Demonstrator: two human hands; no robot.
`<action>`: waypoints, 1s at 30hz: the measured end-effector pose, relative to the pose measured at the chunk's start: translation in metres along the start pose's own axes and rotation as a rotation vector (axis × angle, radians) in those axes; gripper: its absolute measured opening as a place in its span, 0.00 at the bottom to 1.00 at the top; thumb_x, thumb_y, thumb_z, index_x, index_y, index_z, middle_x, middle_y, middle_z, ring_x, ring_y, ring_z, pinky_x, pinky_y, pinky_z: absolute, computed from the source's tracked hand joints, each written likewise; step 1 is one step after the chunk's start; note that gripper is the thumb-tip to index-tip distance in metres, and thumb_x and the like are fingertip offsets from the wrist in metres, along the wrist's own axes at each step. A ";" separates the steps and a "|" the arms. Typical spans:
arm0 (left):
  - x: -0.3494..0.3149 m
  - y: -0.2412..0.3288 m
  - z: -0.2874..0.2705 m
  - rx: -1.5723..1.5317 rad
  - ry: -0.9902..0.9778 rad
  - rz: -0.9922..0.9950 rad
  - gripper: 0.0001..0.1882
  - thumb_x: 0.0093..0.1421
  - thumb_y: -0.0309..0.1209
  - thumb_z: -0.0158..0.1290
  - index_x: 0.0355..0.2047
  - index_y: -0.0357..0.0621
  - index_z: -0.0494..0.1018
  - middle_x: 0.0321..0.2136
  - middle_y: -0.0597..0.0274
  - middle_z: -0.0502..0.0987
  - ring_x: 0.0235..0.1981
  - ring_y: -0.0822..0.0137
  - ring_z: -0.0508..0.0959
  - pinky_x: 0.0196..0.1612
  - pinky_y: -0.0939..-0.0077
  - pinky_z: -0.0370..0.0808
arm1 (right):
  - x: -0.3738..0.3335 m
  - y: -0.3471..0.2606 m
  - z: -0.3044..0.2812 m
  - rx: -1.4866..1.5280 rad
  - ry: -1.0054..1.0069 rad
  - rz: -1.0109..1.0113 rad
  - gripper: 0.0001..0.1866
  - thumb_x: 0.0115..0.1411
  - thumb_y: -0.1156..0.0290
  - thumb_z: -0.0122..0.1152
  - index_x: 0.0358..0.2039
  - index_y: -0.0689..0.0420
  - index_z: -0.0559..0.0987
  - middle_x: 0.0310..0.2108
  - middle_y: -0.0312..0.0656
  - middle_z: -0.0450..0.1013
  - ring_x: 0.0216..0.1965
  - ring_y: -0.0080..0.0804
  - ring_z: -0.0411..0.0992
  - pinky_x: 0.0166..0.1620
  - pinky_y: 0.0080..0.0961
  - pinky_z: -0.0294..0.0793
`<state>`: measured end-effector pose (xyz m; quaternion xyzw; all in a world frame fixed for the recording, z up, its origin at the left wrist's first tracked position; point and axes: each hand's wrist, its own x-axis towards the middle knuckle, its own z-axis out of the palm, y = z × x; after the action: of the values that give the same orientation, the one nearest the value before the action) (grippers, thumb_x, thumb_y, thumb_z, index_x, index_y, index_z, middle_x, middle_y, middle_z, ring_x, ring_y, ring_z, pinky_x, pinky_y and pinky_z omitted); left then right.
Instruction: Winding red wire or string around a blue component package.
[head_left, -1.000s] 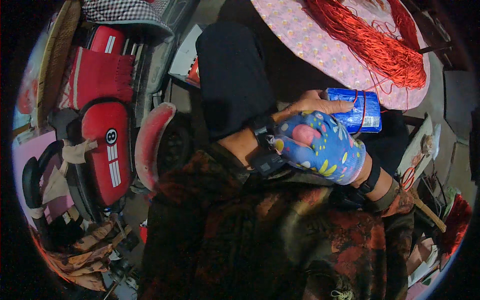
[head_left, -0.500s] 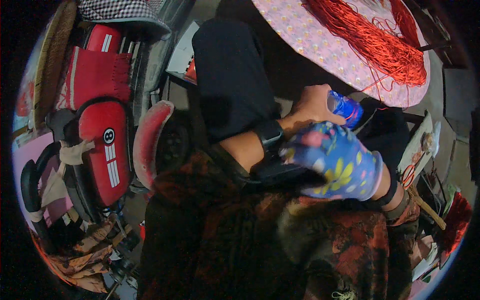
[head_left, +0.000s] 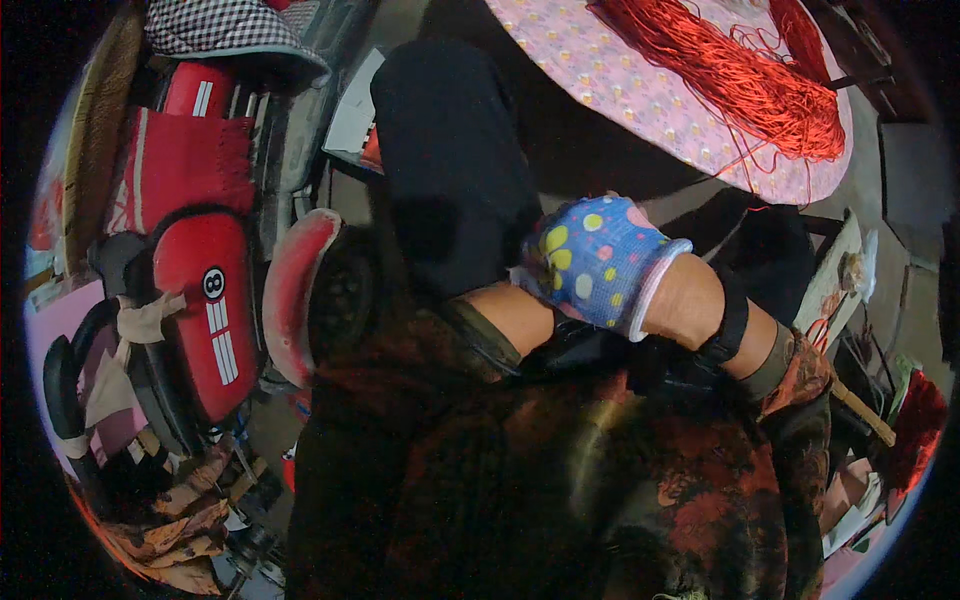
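In the middle, my right hand (head_left: pixel 590 255) wears a blue fabric glove with yellow, white and pink patches. It lies over my left hand, the back of the glove facing up and its fingers out of sight. Of my left arm, the bare forearm (head_left: pixel 518 315) shows, running under the glove. The left hand itself is hidden there, so I cannot tell what either hand holds. A black band (head_left: pixel 728 318) circles my right wrist. Both hands are above my lap, close to my dark trouser leg (head_left: pixel 450 170).
A round pink patterned surface (head_left: pixel 600 90) at the upper right carries a bundle of red cord (head_left: pixel 740 90). On the left stands a red ride-on vehicle (head_left: pixel 205 300) with a red fringed cloth (head_left: pixel 190 170). A wooden stick (head_left: pixel 862 412) and red-handled scissors (head_left: pixel 818 333) lie right.
My gloved right hand has moved left and up, turning over my left hand. The blue cylinder seen at my left hand earlier is now out of sight.
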<state>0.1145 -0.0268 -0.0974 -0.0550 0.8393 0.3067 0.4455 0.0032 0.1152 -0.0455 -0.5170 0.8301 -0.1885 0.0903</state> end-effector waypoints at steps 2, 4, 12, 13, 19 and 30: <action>0.000 0.000 0.001 0.022 0.065 0.059 0.17 0.59 0.37 0.49 0.45 0.42 0.73 0.45 0.50 0.75 0.46 0.59 0.74 0.51 0.65 0.69 | 0.000 -0.001 0.008 0.008 0.023 0.018 0.12 0.50 0.59 0.61 0.29 0.53 0.80 0.28 0.46 0.75 0.32 0.45 0.75 0.35 0.36 0.74; -0.003 0.001 -0.002 0.034 0.119 0.083 0.18 0.57 0.38 0.50 0.44 0.41 0.73 0.43 0.50 0.75 0.45 0.59 0.74 0.50 0.65 0.69 | 0.008 -0.009 0.006 0.022 0.048 0.018 0.08 0.48 0.63 0.62 0.26 0.53 0.80 0.25 0.44 0.76 0.30 0.44 0.76 0.34 0.36 0.75; 0.021 0.024 -0.005 0.075 0.214 0.219 0.21 0.50 0.41 0.57 0.40 0.38 0.74 0.38 0.49 0.77 0.39 0.58 0.77 0.45 0.64 0.72 | 0.021 -0.044 -0.058 -0.111 -0.274 0.096 0.03 0.47 0.66 0.62 0.22 0.47 0.83 0.24 0.41 0.78 0.27 0.36 0.78 0.28 0.34 0.75; 0.023 0.025 -0.005 0.069 0.228 0.212 0.22 0.49 0.41 0.58 0.40 0.38 0.74 0.37 0.49 0.77 0.38 0.57 0.77 0.45 0.64 0.72 | 0.021 -0.047 -0.056 -0.051 -0.296 0.103 0.04 0.47 0.68 0.60 0.24 0.51 0.81 0.26 0.45 0.76 0.31 0.40 0.76 0.33 0.33 0.74; 0.057 0.058 -0.019 0.046 0.353 0.329 0.25 0.43 0.43 0.63 0.36 0.36 0.75 0.33 0.48 0.78 0.34 0.56 0.79 0.41 0.63 0.74 | -0.009 -0.053 -0.031 -0.426 0.094 0.179 0.09 0.53 0.68 0.55 0.35 0.55 0.72 0.28 0.39 0.67 0.38 0.30 0.68 0.40 0.20 0.68; 0.109 0.107 -0.036 -1.082 0.284 0.293 0.31 0.39 0.34 0.71 0.42 0.31 0.72 0.39 0.52 0.77 0.38 0.61 0.79 0.44 0.64 0.77 | 0.003 -0.067 -0.034 -0.215 -0.005 -0.012 0.10 0.55 0.67 0.57 0.36 0.55 0.74 0.32 0.40 0.70 0.39 0.33 0.70 0.40 0.24 0.71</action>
<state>-0.0154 0.0586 -0.1182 -0.1991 0.6134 0.7403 0.1899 0.0456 0.0933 0.0125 -0.5291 0.8422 -0.0979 0.0353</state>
